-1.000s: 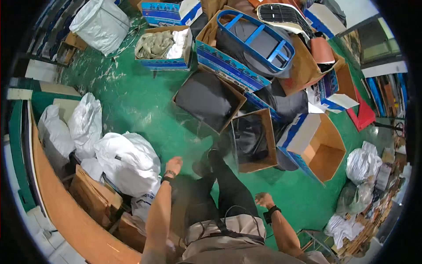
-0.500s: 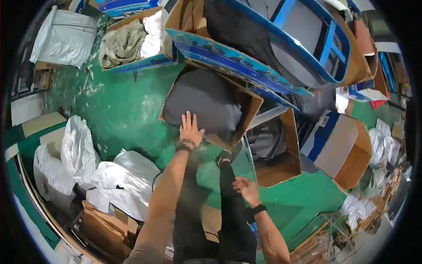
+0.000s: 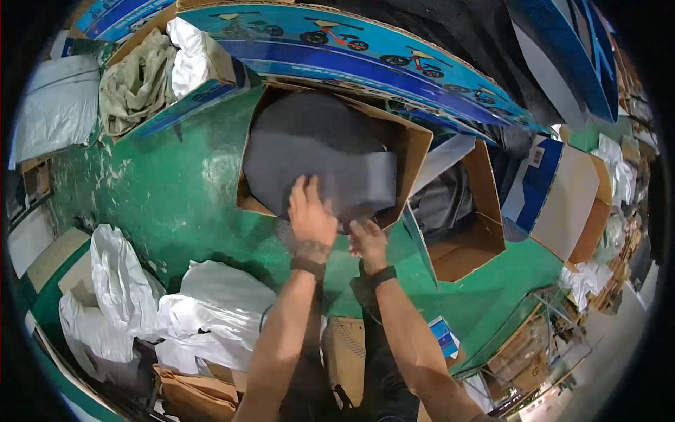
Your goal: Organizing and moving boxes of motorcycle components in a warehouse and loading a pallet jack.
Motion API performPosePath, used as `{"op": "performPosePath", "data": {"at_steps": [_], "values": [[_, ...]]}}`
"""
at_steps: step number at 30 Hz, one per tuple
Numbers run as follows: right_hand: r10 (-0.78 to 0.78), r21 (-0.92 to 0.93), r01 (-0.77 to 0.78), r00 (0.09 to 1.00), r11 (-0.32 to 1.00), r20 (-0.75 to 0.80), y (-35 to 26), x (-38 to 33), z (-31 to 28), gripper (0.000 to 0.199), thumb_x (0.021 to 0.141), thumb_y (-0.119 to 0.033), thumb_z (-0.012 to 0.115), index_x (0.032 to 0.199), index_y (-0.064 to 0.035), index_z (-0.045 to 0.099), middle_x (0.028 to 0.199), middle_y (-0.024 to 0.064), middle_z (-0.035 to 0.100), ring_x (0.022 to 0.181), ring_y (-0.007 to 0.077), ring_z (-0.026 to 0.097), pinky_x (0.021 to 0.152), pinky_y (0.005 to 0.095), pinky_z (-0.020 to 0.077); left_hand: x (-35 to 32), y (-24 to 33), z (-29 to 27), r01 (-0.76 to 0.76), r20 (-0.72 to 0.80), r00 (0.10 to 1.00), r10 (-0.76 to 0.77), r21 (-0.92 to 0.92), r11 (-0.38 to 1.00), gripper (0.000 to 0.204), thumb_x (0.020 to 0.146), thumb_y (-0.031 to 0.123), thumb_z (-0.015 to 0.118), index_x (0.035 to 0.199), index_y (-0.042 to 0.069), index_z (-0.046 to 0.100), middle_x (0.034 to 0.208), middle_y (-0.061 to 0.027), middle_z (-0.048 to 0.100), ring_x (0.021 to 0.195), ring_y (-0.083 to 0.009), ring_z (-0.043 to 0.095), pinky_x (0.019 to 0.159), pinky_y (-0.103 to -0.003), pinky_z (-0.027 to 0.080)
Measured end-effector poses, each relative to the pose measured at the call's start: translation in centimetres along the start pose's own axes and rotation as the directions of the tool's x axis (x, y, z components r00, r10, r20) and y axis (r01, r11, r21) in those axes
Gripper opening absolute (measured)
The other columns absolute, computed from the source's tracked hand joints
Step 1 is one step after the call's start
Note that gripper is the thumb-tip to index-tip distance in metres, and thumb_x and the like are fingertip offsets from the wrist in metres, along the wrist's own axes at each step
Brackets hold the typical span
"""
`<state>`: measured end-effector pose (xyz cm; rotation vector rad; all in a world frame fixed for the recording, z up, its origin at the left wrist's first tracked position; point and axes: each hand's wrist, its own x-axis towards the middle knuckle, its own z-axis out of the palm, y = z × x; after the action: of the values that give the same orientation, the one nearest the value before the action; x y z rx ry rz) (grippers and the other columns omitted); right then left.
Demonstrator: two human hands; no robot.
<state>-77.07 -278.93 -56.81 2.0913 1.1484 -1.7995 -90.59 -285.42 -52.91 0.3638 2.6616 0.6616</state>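
A stack of dark grey sheet-like pieces with a rounded outline [image 3: 309, 144] lies in an open cardboard carton [image 3: 415, 151] in front of me. My left hand [image 3: 311, 218] rests on the near edge of the grey pieces, fingers stretched out and slightly blurred. Just right of it, my right hand [image 3: 369, 245] is at the carton's near edge with its fingers half bent and apart. I see nothing in its grasp, and whether it touches the carton is unclear. Dark bands circle both wrists.
To the right stand a carton with black material [image 3: 443, 200] and a blue-and-white carton [image 3: 555, 190]. A long blue printed box [image 3: 337, 42] lies behind. White sacks [image 3: 204, 309] lie at left, and a carton with olive and white cloth [image 3: 140, 84] stands farther back.
My right hand has moved up and forward from beside my leg to the carton's near edge. The left hand remains on the grey pieces. My view has shifted closer to the carton.
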Motion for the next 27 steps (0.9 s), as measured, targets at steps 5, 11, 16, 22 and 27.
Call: {"op": "performPosePath", "data": {"at_steps": [5, 11, 16, 22, 27], "values": [[-0.052, 0.054, 0.042, 0.976, 0.998, 0.210, -1.5, 1.3, -2.0, 0.026, 0.080, -0.019, 0.073, 0.067, -0.0120, 0.052, 0.055, -0.0013, 0.051, 0.042, 0.0109, 0.047, 0.038, 0.0267, 0.0372, 4.0, -3.7, -1.3, 0.015, -0.143, 0.990, 0.009, 0.168, 0.986, 0.057, 0.070, 0.011, 0.075, 0.121, 0.003, 0.052, 0.118, -0.0154, 0.051, 0.110, -0.0356, 0.049, 0.091, -0.045, 0.042], [-0.171, 0.019, 0.170, 0.983, 0.985, 0.074, -1.4, 1.5, -1.7, 0.019, 0.081, -0.014, 0.070, 0.075, -0.0043, 0.054, 0.074, -0.0009, 0.055, 0.070, 0.0083, 0.046, 0.065, 0.0253, 0.0385, 4.3, -4.9, -0.6, 0.123, -0.080, 0.990, -0.118, 0.055, 0.991, 0.043, 0.066, 0.014, 0.081, 0.103, 0.008, 0.060, 0.091, -0.0070, 0.059, 0.088, -0.0283, 0.057, 0.077, -0.044, 0.045], [-0.242, 0.045, 0.238, 0.953, 0.970, 0.184, -3.0, -0.2, -1.0, 0.024, 0.080, -0.011, 0.069, 0.095, 0.0010, 0.055, 0.088, 0.0042, 0.060, 0.078, 0.0134, 0.053, 0.071, 0.0260, 0.0432, 3.7, -5.7, -0.8, 0.046, -0.098, 0.995, -0.034, 0.120, 0.992, 0.044, 0.067, 0.019, 0.080, 0.104, 0.009, 0.057, 0.103, -0.0101, 0.055, 0.096, -0.0310, 0.053, 0.080, -0.044, 0.043], [-0.221, 0.111, 0.200, 0.946, 0.974, 0.238, -5.4, -1.3, -0.4, 0.035, 0.082, -0.013, 0.070, 0.109, 0.0046, 0.059, 0.103, 0.0076, 0.063, 0.090, 0.0167, 0.057, 0.083, 0.0283, 0.0445, 4.2, -4.6, -1.9, 0.042, -0.293, 0.954, -0.062, -0.077, 0.996, 0.051, 0.071, 0.018, 0.078, 0.113, 0.001, 0.054, 0.108, -0.0180, 0.055, 0.102, -0.0364, 0.051, 0.087, -0.045, 0.042], [-0.257, 0.233, 0.197, 0.930, 0.952, 0.264, -9.3, -6.1, 1.7, 0.017, 0.089, -0.014, 0.063, 0.096, 0.0011, 0.065, 0.090, 0.0024, 0.064, 0.079, 0.0117, 0.054, 0.077, 0.0266, 0.0439, -3.4, -9.0, -1.1, 0.666, 0.220, 0.690, -0.690, -0.568, 0.484, 0.066, 0.083, 0.060, 0.059, 0.110, 0.000, 0.058, 0.096, -0.0134, 0.057, 0.088, -0.0276, 0.055, 0.076, -0.042, 0.045]]}}
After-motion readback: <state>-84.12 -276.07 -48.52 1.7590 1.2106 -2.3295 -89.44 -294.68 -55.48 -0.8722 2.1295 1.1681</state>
